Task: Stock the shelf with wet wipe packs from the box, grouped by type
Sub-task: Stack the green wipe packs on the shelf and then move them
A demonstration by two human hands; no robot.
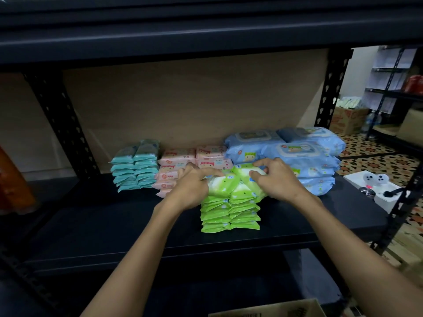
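Two side-by-side stacks of green wet wipe packs [231,213] stand on the dark shelf board [103,225]. My left hand [194,186] grips the top green pack [223,183] of the left stack. My right hand [277,181] grips the top green pack [246,173] of the right stack. Behind them sit stacks of teal packs [135,165], pink packs [180,163] and large blue packs [304,156]. A corner of the cardboard box [274,310] shows at the bottom edge.
Black perforated uprights [59,124] frame the shelf, with a board back wall. A white box [375,191] holding small items sits to the right of the shelf. Further shelving and a carton [348,120] stand on the patterned floor at the right. An orange item [11,184] lies at far left.
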